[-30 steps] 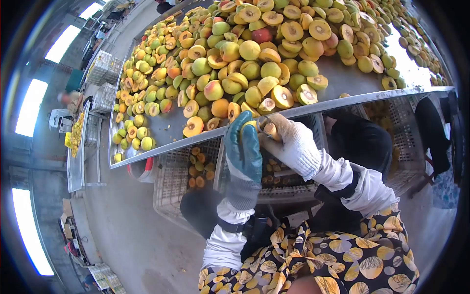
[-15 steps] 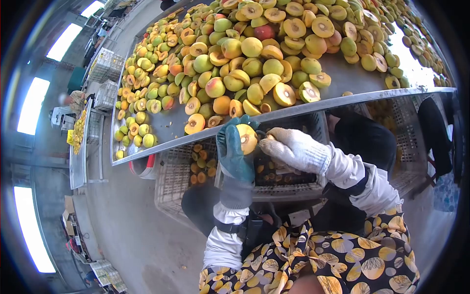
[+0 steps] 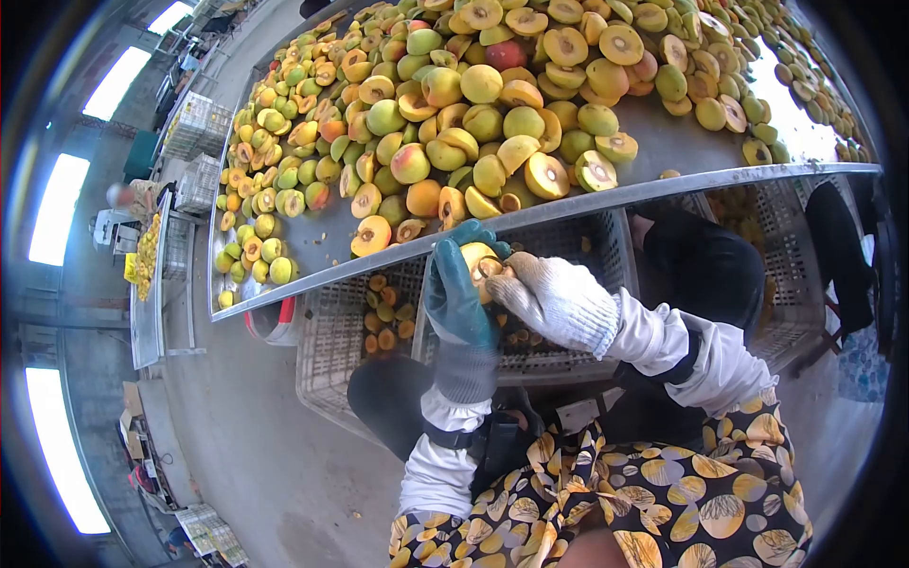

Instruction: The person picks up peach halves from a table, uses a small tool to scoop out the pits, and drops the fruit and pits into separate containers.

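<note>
My left hand (image 3: pixel 462 289), in a green coated glove, is closed around a peach half (image 3: pixel 476 256) with its cut face turned toward my right hand. My right hand (image 3: pixel 559 298), in a white knit glove with stained fingertips, pinches a small ring-shaped pitting knife (image 3: pixel 488 269). Its metal loop lies against the middle of the cut face; the handle is hidden in my fingers. Both hands are just below the metal edge of a table (image 3: pixel 606 201) heaped with halved peaches (image 3: pixel 546 176), some still showing their stones.
Below my hands stands a plastic crate (image 3: pixel 620 256) with dark contents. Left of it, another crate (image 3: pixel 322 346) holds peach pieces (image 3: pixel 383 317). A red-and-white bucket (image 3: pixel 273 322) sits under the table. Another person's dark-clothed leg (image 3: pixel 710 265) is at the right.
My right hand has moved left and the pitting knife's loop has come from beside the peach half onto its cut face. My left hand has tilted slightly.
</note>
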Motion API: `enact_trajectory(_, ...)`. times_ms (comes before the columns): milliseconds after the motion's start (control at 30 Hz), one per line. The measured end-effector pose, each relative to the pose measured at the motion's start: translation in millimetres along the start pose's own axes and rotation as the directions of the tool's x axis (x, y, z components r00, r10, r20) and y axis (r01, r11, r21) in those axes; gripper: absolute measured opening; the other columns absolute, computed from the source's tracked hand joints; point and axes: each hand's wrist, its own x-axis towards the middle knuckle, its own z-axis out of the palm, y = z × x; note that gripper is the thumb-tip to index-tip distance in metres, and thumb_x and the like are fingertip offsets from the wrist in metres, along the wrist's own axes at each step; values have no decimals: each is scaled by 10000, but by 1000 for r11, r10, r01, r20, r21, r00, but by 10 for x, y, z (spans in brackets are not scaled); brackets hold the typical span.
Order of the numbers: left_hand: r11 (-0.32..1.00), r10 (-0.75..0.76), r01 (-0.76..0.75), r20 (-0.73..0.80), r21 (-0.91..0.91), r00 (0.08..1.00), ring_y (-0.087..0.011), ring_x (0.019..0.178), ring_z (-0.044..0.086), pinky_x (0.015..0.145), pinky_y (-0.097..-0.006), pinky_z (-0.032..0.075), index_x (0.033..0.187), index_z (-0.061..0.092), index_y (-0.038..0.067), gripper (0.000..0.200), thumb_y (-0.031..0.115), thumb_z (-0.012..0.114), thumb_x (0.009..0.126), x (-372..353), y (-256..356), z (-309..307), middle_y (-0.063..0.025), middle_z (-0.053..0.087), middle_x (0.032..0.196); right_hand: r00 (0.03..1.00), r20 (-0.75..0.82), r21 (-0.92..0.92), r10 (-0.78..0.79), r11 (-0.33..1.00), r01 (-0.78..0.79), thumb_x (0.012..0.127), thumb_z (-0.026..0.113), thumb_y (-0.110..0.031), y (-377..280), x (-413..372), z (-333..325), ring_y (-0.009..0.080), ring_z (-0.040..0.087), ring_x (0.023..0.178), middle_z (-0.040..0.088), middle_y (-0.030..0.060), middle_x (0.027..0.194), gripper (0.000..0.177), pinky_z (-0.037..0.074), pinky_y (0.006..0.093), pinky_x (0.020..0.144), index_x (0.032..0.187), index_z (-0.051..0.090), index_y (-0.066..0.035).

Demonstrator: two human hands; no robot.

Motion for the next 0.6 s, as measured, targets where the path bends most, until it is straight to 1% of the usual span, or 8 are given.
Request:
enact_trajectory(133,993,68,-59,-88,102,994,-184,882,653,808,-313,552,1222,612,-10,451,377,419,1097,-48,-29,91,-104,671,1035,989,142,316,38,945,-82,1048,470,-393,6,26,-45,264,653,550,645,142,682,417,518,381,533,999,617,-5)
enact_trajectory(233,975,116,-98,-82,201,990,-181,889,650,806,-315,549,1234,605,-18,442,358,415,1100,-62,-30,104,-101,667,1049,821,519,514,238,680,-522,1048,457,-445,-141,82,-247,297,614,513,643,199,721,526,527,406,539,930,620,42)
enact_trajectory(267,974,115,-97,-77,205,990,-183,893,651,808,-318,550,1240,602,-21,436,347,414,1101,-64,-13,116,-102,667,1057,804,565,566,184,623,-540,1051,438,-476,-72,83,-241,193,569,486,610,112,672,552,497,343,495,949,623,33)
enact_trajectory(333,967,115,-97,-62,236,991,-185,900,653,810,-321,551,1246,599,-26,427,330,412,1103,-60,-16,119,-105,666,1070,890,439,536,125,758,-371,1048,429,-502,-52,71,-206,152,544,470,572,69,644,550,459,305,452,991,612,13)
enact_trajectory(400,952,117,-100,-42,291,992,-188,905,655,810,-321,551,1250,599,-30,422,318,408,1104,-42,-45,113,-108,667,1079,919,371,476,132,822,-311,1039,437,-533,-44,45,-153,114,497,442,509,9,623,540,394,263,389,993,608,-22)
enact_trajectory(533,942,116,-133,72,308,991,-190,892,662,812,-320,553,1235,612,-31,455,350,402,1101,-17,14,150,-111,675,1077,759,635,626,141,481,-613,1036,459,-537,18,36,-262,114,477,418,467,-9,573,497,389,264,374,905,566,-70)
enact_trajectory(567,960,70,-100,123,260,990,-189,891,663,813,-320,552,1230,615,-30,474,369,396,1100,8,64,141,-112,677,1073,686,720,619,105,350,-703,1036,470,-548,46,34,-301,100,432,371,436,-23,542,482,365,251,325,912,543,-87)
enact_trajectory(600,975,26,-64,173,215,985,-188,890,664,814,-320,552,1226,619,-29,493,388,390,1099,21,100,126,-112,680,1069,631,770,637,-89,78,-767,1036,474,-546,180,23,-217,93,417,357,434,-28,540,480,352,242,304,914,551,-88)
